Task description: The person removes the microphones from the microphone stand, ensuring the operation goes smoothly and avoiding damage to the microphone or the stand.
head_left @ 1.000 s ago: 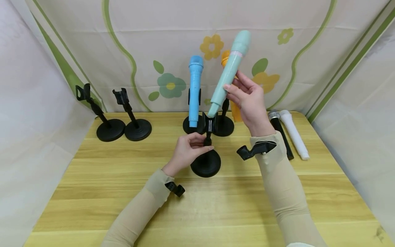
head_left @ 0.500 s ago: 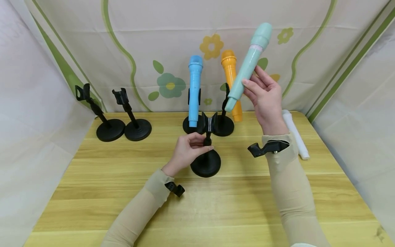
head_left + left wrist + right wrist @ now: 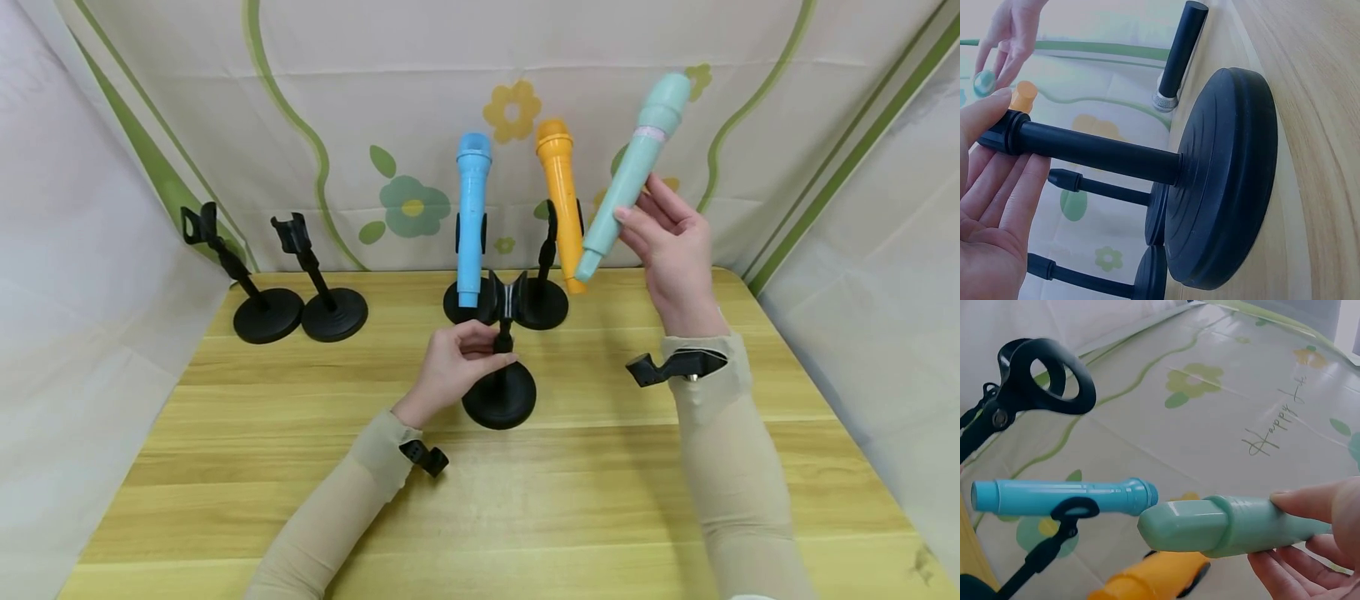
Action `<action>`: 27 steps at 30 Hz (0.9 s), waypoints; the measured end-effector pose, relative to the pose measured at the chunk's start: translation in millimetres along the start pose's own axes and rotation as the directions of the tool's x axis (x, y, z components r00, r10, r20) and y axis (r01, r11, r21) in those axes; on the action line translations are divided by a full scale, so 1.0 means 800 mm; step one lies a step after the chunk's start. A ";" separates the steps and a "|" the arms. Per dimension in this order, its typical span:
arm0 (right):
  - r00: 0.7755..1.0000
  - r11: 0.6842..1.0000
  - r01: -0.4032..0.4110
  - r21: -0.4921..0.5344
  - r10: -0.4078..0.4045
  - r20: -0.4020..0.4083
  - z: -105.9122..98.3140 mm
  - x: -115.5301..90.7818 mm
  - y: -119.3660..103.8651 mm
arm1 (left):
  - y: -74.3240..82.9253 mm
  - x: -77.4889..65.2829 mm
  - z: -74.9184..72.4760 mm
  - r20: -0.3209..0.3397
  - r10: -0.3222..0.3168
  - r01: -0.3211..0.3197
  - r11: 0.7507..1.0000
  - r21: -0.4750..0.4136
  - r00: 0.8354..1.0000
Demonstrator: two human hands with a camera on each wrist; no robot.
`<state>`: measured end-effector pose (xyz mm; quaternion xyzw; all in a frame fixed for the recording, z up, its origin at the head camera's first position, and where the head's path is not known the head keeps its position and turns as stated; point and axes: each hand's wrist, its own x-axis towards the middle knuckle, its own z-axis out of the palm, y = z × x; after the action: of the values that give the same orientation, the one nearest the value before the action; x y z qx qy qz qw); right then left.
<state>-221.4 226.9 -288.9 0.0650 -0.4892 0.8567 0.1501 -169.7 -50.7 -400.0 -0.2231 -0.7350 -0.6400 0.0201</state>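
Observation:
My left hand [image 3: 453,365] pinches the neck of a black desktop microphone stand [image 3: 501,400], whose round base sits on the table. The stand's forked clip holds nothing. Up in the air to the right, my right hand [image 3: 677,258] holds a mint-green microphone [image 3: 639,167] between thumb and fingers, head up and tilted rightward, apart from the stand. Behind the gripped stand, a blue microphone [image 3: 472,212] and an orange microphone [image 3: 558,187] rest in clips of two more black stands. In the right wrist view the mint microphone's lower end [image 3: 1185,525] points left.
Two black stands with bare clips, a far-left stand [image 3: 267,315] and its neighbour [image 3: 335,314], stand at the back left. A black microphone [image 3: 1184,56] with a silver head lies on the wooden table [image 3: 480,517]. A printed cloth [image 3: 337,50] hangs behind.
My right hand has carried the mint microphone rightward, away from the gripped stand's clip, uncovering the orange microphone. The arm now hides the table's right-hand microphones in the head view. My left hand stays put.

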 end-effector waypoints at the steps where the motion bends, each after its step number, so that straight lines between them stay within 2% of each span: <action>1: 1.000 1.000 0.004 -0.007 -0.004 0.000 -0.004 0.000 0.001 | 0.007 -0.001 0.000 -0.001 -0.007 0.007 1.000 0.003 1.000; 16: 0.998 0.980 -0.045 -0.192 0.035 -0.051 -0.059 -0.013 0.018 | 0.008 -0.001 0.000 0.003 -0.004 0.004 1.000 0.002 1.000; 27: 0.986 0.945 -0.143 -0.294 0.111 -0.123 -0.100 -0.024 0.033 | 0.009 -0.001 0.000 0.005 -0.023 0.023 1.000 -0.004 1.000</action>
<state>-208.6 279.3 -357.0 -0.0356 -0.6088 0.7821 0.1280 -166.8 -50.4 -393.8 -0.2163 -0.7361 -0.6413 0.0104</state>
